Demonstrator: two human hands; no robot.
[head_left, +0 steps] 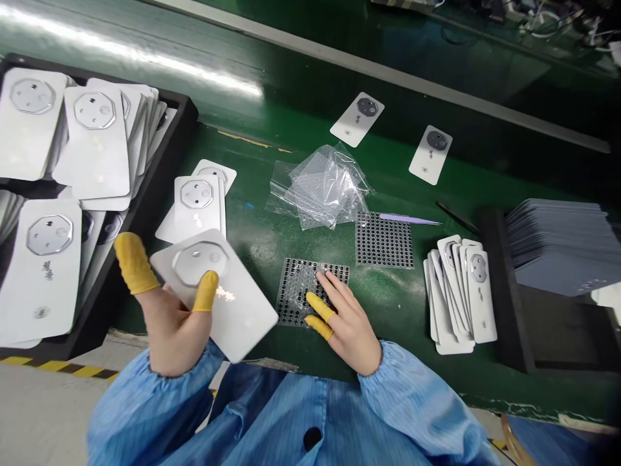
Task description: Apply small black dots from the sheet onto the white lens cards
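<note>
My left hand [167,317], with yellow finger cots on thumb and forefinger, grips a white phone back cover [218,294] that has an octagonal silver camera ring; the thumb presses on its face. My right hand [342,320], also with yellow cots, rests on a clear sheet of small black dots [298,285], fingers curled and pinching at the sheet's near edge. What the pinch holds, if anything, is too small to see. A second dot sheet [385,241] lies just beyond, and a short stack of white covers [198,200] lies close to the held cover.
A black tray [179,123] at the left holds several white covers. A fanned stack of covers [458,294] lies right of my hand, beside a black tray [499,285] with grey sheets. Crumpled clear bags [320,184], two single covers [358,118] [431,154] and tweezers [456,217] lie on the green belt.
</note>
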